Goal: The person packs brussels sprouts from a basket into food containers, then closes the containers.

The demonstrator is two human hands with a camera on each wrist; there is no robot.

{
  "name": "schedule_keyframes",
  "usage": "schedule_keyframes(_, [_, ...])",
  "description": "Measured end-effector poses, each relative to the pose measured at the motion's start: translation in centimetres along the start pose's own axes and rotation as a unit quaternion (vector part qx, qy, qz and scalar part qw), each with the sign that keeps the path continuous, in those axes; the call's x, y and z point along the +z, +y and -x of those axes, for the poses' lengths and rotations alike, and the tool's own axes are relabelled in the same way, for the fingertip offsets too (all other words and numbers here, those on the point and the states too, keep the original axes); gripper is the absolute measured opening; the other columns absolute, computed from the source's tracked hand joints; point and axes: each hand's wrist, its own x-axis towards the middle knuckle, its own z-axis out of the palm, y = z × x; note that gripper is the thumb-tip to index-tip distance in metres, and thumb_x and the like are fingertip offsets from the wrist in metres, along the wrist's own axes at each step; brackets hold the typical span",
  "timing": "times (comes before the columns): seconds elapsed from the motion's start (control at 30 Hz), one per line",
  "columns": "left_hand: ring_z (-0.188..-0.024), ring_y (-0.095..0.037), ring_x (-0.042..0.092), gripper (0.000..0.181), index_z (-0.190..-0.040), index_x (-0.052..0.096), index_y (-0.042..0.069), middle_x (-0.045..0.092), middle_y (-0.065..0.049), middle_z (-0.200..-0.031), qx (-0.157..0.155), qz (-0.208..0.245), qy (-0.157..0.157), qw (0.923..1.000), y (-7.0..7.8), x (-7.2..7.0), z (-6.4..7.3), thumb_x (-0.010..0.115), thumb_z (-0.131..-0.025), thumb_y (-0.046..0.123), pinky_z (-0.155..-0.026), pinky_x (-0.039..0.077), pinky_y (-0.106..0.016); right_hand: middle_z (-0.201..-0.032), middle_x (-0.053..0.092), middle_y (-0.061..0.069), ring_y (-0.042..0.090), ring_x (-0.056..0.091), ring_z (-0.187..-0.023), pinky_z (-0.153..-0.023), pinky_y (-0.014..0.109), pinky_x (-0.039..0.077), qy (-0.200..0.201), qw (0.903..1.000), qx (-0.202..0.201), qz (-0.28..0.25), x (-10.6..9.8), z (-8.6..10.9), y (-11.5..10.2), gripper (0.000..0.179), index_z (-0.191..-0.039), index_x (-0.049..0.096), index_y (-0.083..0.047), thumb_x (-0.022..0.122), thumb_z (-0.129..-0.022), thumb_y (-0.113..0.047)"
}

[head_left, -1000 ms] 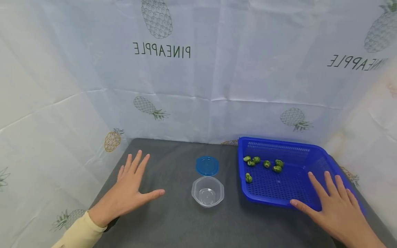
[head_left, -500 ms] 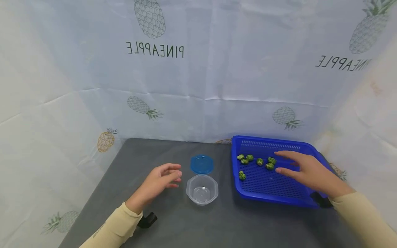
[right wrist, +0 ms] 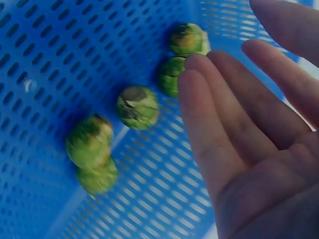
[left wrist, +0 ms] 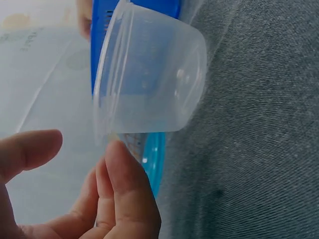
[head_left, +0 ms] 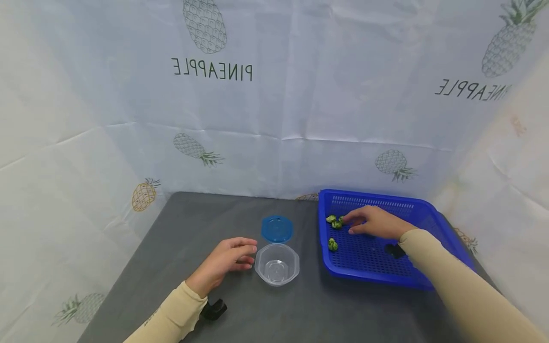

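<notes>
My left hand [head_left: 227,262] is just left of a clear plastic container [head_left: 276,265], fingers loosely bent and thumb apart from them. In the left wrist view, the fingertips come close to the rim of the container [left wrist: 154,69]; whether they touch it I cannot tell. Over the blue basket [head_left: 369,277] reaches my right hand [head_left: 377,223], holding nothing. Several Brussels sprouts lie in the basket, one of them a sprout [head_left: 332,245] at its left side. In the right wrist view, straight fingers extend beside the sprouts [right wrist: 138,107] and partly cover others.
A blue lid [head_left: 277,229] lies flat on the dark grey tabletop [head_left: 206,219], just behind the container. White pineapple-print cloth [head_left: 274,105] hangs behind the table and along the sides. The basket stands at the table's right, its walls raised.
Both hands have moved from spread wide apart: the left inward to beside the container, the right leftward over the sprouts. The fingers are less spread. Container, lid and basket stay in place.
</notes>
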Motion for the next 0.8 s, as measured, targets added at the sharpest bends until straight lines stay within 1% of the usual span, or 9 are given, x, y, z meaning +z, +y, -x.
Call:
schedule_keyframes(0.13, [-0.096, -0.017, 0.074, 0.051, -0.144, 0.062, -0.005, 0.072, -0.014, -0.125, -0.006, 0.012, -0.022, 0.9997, -0.4, -0.1, -0.3, 0.071, -0.105, 0.026, -0.087, 0.067, -0.033, -0.136, 0.076, 0.014, 0.036, 0.072, -0.125, -0.104, 0.058, 0.060, 0.004, 1.0000, 0.003, -0.003, 0.7, -1.3, 1.0, 0.040, -0.138, 0.073, -0.004, 0.075, -0.103, -0.024])
schedule_keyframes(0.23, [-0.095, -0.017, 0.074, 0.050, -0.142, 0.062, -0.006, 0.074, -0.013, -0.120, -0.006, 0.015, -0.037, 0.9992, -0.4, -0.1, -0.5, 0.072, -0.104, 0.025, -0.086, 0.067, -0.032, -0.133, 0.077, 0.013, 0.033, 0.074, -0.122, -0.103, 0.055, 0.061, 0.007, 0.9999, 0.007, -0.009, 1.1, -1.9, 1.4, 0.037, -0.136, 0.074, -0.005, 0.075, -0.103, -0.022])
schedule_keyframes(0.3, [-0.094, -0.017, 0.074, 0.050, -0.141, 0.064, -0.005, 0.075, -0.012, -0.116, -0.007, 0.015, -0.041, 0.9990, -0.4, -0.1, -0.5, 0.073, -0.103, 0.025, -0.086, 0.066, -0.032, -0.131, 0.078, 0.013, 0.030, 0.075, -0.119, -0.102, 0.053, 0.062, 0.004, 0.9998, 0.010, -0.018, 1.3, -2.2, 1.5, 0.036, -0.135, 0.075, -0.005, 0.075, -0.103, -0.021])
schedule_keyframes(0.43, [-0.089, -0.015, 0.072, 0.048, -0.139, 0.066, -0.003, 0.075, -0.009, -0.110, -0.008, 0.019, -0.042, 0.9989, -0.5, -0.1, -0.7, 0.075, -0.100, 0.024, -0.083, 0.066, -0.030, -0.126, 0.079, 0.016, 0.025, 0.078, -0.111, -0.098, 0.049, 0.064, -0.009, 0.9989, 0.014, -0.043, 1.5, -2.7, 1.0, 0.033, -0.131, 0.076, -0.002, 0.077, -0.101, -0.017])
schedule_keyframes(0.57, [-0.085, -0.013, 0.070, 0.046, -0.137, 0.067, -0.005, 0.075, -0.007, -0.107, -0.009, 0.029, -0.050, 0.9983, -0.7, -0.2, -1.0, 0.075, -0.099, 0.020, -0.080, 0.066, -0.028, -0.122, 0.080, 0.016, 0.020, 0.079, -0.105, -0.096, 0.046, 0.065, -0.025, 0.9977, 0.021, -0.059, 2.0, -3.3, 0.5, 0.035, -0.130, 0.076, 0.000, 0.079, -0.099, -0.016])
schedule_keyframes(0.67, [-0.083, -0.012, 0.070, 0.043, -0.133, 0.069, -0.006, 0.075, -0.007, -0.105, -0.013, 0.036, -0.062, 0.9973, -0.8, -0.1, -1.1, 0.075, -0.099, 0.018, -0.079, 0.066, -0.027, -0.120, 0.081, 0.013, 0.017, 0.078, -0.102, -0.095, 0.046, 0.065, -0.039, 0.9970, 0.026, -0.062, 2.5, -3.6, 0.2, 0.036, -0.131, 0.075, 0.001, 0.079, -0.099, -0.016])
schedule_keyframes(0.8, [-0.082, -0.012, 0.071, 0.040, -0.130, 0.070, -0.006, 0.075, -0.007, -0.102, -0.015, 0.043, -0.075, 0.9961, -0.9, 0.0, -1.3, 0.076, -0.098, 0.018, -0.079, 0.067, -0.028, -0.112, 0.082, 0.005, 0.014, 0.076, -0.099, -0.094, 0.045, 0.065, -0.056, 0.9957, 0.038, -0.063, 3.0, -3.8, -0.2, 0.035, -0.129, 0.076, -0.001, 0.080, -0.097, -0.016])
